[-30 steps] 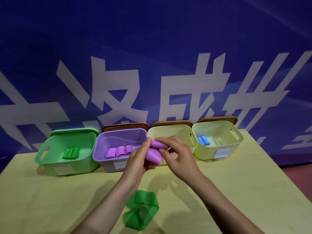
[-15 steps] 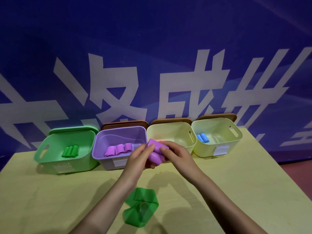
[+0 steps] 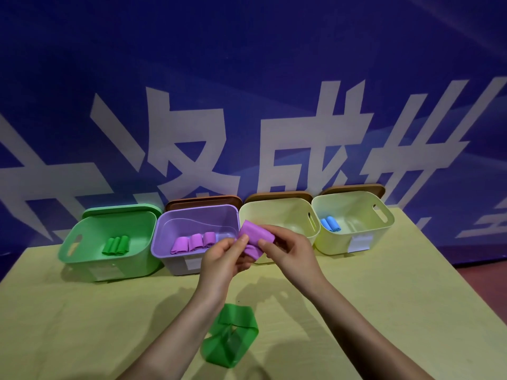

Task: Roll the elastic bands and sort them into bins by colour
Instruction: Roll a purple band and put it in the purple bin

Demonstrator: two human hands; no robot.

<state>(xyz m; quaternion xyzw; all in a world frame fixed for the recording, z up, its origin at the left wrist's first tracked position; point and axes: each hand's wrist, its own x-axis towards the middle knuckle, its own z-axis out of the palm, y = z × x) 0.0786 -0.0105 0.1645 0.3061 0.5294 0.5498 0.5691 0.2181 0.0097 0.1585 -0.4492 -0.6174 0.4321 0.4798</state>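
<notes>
From the head view, the left hand [image 3: 222, 261] and right hand [image 3: 291, 252] both pinched a partly rolled purple band [image 3: 255, 239], held above the tabletop [image 3: 384, 311] just in front of the purple bin [image 3: 175, 259], which contained three purple rolls [image 3: 193, 243]. A loose green band [image 3: 230, 335] lay flat on the tabletop between the forearms. The green bin [image 3: 82, 259] held green rolls [image 3: 116, 245], and the far-right cream bin [image 3: 384, 229] held blue rolls [image 3: 330, 224].

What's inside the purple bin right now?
The purple bin holds three rolled purple bands in a row. Its right end is covered by the left hand and the purple band both hands hold, so anything there is hidden.
</notes>
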